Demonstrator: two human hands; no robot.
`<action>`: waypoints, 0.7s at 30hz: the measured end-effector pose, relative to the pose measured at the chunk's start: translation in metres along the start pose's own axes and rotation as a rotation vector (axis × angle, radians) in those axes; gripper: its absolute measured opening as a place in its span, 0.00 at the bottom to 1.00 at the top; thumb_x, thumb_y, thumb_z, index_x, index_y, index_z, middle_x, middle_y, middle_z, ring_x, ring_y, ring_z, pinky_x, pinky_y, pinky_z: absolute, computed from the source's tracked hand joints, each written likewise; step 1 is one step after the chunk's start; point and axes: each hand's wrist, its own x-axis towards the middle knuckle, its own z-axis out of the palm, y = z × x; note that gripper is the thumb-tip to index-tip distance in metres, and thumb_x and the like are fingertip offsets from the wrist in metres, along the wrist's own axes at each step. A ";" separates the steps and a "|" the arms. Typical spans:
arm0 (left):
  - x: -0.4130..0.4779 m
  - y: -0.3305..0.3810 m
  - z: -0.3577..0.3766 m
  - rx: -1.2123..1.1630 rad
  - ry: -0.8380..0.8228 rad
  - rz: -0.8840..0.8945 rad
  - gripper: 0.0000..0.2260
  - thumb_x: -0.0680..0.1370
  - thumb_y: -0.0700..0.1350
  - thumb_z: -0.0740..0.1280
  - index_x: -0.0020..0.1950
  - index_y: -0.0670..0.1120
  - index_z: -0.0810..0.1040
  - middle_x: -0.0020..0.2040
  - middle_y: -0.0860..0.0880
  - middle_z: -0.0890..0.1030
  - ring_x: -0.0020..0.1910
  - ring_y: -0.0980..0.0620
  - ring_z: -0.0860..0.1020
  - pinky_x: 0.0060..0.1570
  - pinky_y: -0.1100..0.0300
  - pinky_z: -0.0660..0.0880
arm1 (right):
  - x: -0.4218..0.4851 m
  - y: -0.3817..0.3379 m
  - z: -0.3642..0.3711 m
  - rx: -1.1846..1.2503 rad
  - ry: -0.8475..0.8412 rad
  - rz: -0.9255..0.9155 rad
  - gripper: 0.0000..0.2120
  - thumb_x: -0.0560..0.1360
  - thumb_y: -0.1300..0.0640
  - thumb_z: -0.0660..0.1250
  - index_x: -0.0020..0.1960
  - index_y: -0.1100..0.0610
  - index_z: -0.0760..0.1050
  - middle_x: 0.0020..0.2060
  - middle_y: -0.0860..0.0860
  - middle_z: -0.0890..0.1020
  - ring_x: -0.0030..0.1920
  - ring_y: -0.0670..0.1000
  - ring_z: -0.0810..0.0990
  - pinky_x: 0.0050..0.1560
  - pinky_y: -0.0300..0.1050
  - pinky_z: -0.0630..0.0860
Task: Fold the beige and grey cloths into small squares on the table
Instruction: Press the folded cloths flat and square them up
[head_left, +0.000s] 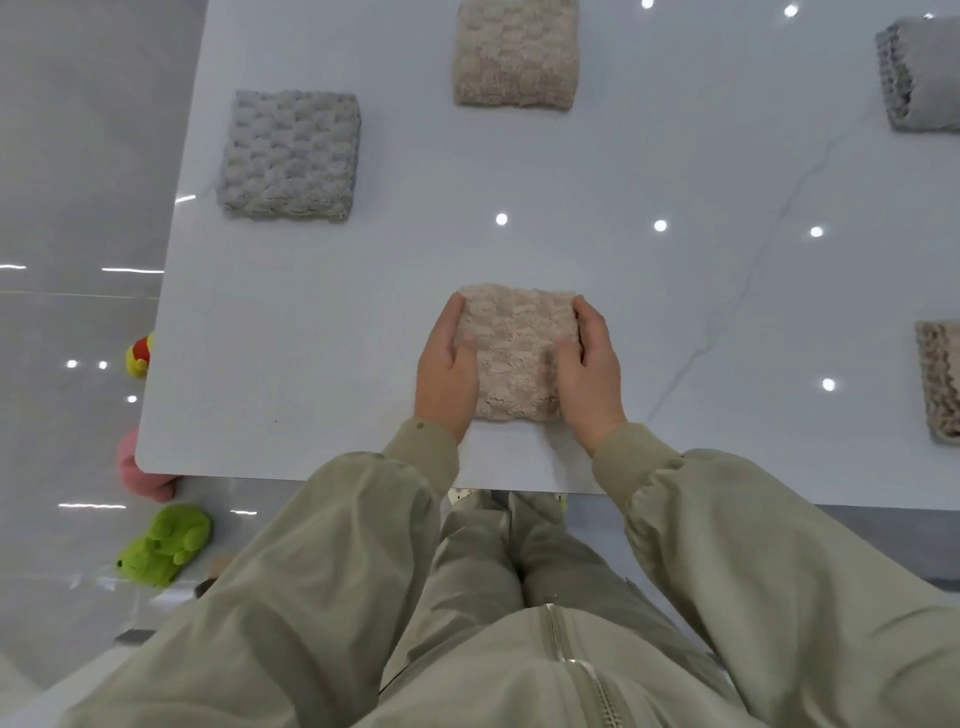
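A beige cloth folded into a small square lies near the front edge of the white table. My left hand grips its left side, thumb on top and fingers along the edge. My right hand grips its right side the same way. A folded grey cloth lies at the back left. Another folded beige cloth lies at the back centre.
A grey cloth lies at the far right edge and a beige cloth at the right edge, both cut off by the frame. On the floor to the left sit a green plush toy, a pink one and a yellow one.
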 end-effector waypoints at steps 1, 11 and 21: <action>-0.002 -0.001 0.000 0.016 -0.003 0.004 0.19 0.83 0.42 0.55 0.75 0.45 0.63 0.72 0.53 0.66 0.67 0.63 0.63 0.61 0.80 0.59 | -0.002 0.002 0.000 -0.011 -0.003 -0.005 0.23 0.80 0.59 0.56 0.74 0.54 0.60 0.67 0.45 0.69 0.64 0.42 0.67 0.66 0.35 0.63; -0.004 -0.004 0.002 0.096 0.085 0.031 0.21 0.81 0.40 0.56 0.75 0.45 0.61 0.74 0.51 0.64 0.73 0.56 0.62 0.72 0.62 0.58 | -0.003 0.005 0.004 -0.117 0.008 -0.023 0.26 0.79 0.58 0.56 0.76 0.55 0.54 0.74 0.49 0.61 0.73 0.47 0.61 0.73 0.44 0.58; 0.010 -0.005 -0.014 1.209 -0.198 0.379 0.25 0.82 0.52 0.49 0.78 0.48 0.48 0.79 0.48 0.46 0.77 0.48 0.42 0.73 0.46 0.41 | 0.008 0.014 -0.010 -1.047 -0.169 -0.380 0.30 0.78 0.46 0.43 0.77 0.58 0.50 0.77 0.56 0.48 0.77 0.54 0.45 0.74 0.55 0.42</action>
